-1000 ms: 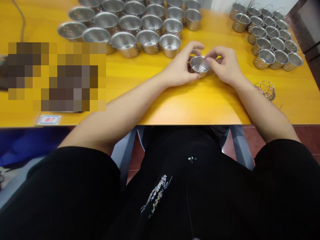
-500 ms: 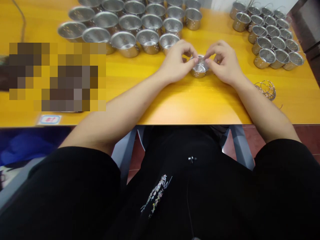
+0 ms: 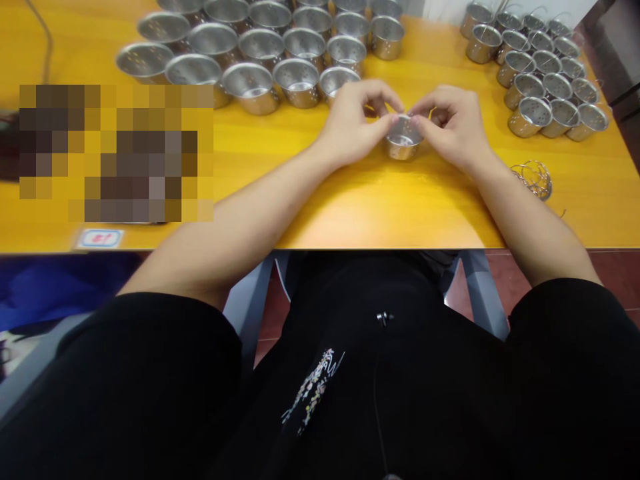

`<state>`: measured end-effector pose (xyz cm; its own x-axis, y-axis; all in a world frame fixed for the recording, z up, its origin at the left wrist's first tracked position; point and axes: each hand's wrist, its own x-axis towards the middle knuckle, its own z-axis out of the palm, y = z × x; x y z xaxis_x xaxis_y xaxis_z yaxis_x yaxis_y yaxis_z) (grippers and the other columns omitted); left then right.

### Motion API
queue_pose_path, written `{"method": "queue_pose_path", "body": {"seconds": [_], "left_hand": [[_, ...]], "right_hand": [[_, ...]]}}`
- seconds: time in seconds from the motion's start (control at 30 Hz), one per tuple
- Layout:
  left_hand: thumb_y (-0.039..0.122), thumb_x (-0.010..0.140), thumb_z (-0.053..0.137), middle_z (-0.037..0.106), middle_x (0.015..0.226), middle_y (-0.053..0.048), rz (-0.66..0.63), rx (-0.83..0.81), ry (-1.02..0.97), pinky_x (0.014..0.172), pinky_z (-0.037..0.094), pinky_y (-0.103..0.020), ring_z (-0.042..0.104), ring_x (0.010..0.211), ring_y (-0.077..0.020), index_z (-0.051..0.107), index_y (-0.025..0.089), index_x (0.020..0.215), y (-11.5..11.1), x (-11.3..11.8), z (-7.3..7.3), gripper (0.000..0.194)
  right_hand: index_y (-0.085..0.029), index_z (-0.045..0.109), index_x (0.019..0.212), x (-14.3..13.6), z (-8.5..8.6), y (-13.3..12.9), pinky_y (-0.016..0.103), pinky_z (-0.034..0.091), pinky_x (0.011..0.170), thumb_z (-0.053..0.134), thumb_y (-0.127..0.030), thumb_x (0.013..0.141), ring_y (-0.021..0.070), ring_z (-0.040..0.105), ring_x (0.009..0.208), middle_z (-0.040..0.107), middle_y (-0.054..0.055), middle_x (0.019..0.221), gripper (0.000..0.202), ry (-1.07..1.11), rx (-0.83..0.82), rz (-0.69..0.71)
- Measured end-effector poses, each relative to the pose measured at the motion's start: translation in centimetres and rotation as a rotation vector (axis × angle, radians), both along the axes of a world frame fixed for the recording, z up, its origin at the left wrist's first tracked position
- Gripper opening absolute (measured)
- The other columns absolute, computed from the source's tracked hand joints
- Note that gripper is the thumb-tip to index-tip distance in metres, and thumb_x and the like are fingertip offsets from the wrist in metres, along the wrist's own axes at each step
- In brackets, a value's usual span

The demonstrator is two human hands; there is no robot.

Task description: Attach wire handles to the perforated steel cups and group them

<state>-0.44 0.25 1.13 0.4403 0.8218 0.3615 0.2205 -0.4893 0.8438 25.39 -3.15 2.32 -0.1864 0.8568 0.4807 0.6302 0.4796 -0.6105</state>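
Observation:
A small perforated metal cup [image 3: 403, 143] with an open top is on the yellow table between my hands. My left hand [image 3: 363, 120] pinches its far rim from the left, thumb and forefinger together. From the other side my right hand [image 3: 450, 123] pinches the same rim, its fingertips close to the left ones. Any thin wire between the fingertips is too small to make out. To the right, past my forearm, lies a tangled heap of thin curved metal wires [image 3: 536, 179].
Rows of perforated metal cups [image 3: 250, 87] stand at the back left. More cups [image 3: 531, 117], several with raised wire handles, are grouped at the back right. A printed label [image 3: 101, 238] lies by the table's front edge [image 3: 380, 249]. A blurred-out patch covers the left.
The cup has shifted slightly right and towards me. My fingertips have drawn closer together over its far rim.

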Motion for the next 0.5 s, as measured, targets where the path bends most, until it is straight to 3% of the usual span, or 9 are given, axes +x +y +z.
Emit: {"method": "queue_pose_path", "body": {"seconds": [0.13, 0.27, 0.37, 0.5], "left_hand": [[0.077, 0.089, 0.096, 0.088, 0.117, -0.001, 0.003, 0.058, -0.023, 0.113, 0.056, -0.061, 0.069, 0.119, -0.0339, 0.084, 0.04, 0.106, 0.1, 0.2, -0.3, 0.042], [0.08, 0.095, 0.092, 0.088, 0.123, -0.004, 0.023, 0.11, -0.011, 0.115, 0.056, -0.057, 0.065, 0.125, -0.0327, 0.083, 0.034, 0.111, 0.8, 0.2, -1.1, 0.049], [0.085, 0.098, 0.085, 0.088, 0.115, -0.004, 0.002, 0.09, 0.046, 0.119, 0.054, -0.061, 0.065, 0.128, -0.0359, 0.085, 0.038, 0.12, 1.3, 0.2, -1.6, 0.051], [0.089, 0.095, 0.079, 0.087, 0.106, -0.001, -0.014, 0.044, 0.097, 0.116, 0.051, -0.064, 0.064, 0.134, -0.0395, 0.086, 0.047, 0.129, 1.5, 0.2, -1.7, 0.054]], "right_hand": [[-0.055, 0.09, 0.098, -0.1, 0.5, -0.7, 0.062, 0.066, 0.091, 0.089, -0.06, 0.094, 0.0368, 0.074, 0.092, 0.091, -0.003, 0.105, 0.006, -0.025, -0.098, -0.022], [-0.054, 0.089, 0.1, -0.3, 0.8, -0.8, 0.066, 0.069, 0.1, 0.098, -0.075, 0.082, 0.0432, 0.078, 0.118, 0.092, 0.001, 0.103, 0.029, -0.01, -0.196, -0.115], [-0.054, 0.089, 0.099, -0.3, 0.8, -0.7, 0.068, 0.071, 0.099, 0.098, -0.071, 0.083, 0.0437, 0.08, 0.114, 0.093, 0.0, 0.106, 0.026, 0.0, -0.214, -0.109], [-0.052, 0.09, 0.095, -0.1, 0.5, -0.8, 0.066, 0.07, 0.092, 0.091, -0.05, 0.094, 0.0369, 0.077, 0.089, 0.092, -0.005, 0.104, 0.003, 0.014, -0.146, -0.024]]}}
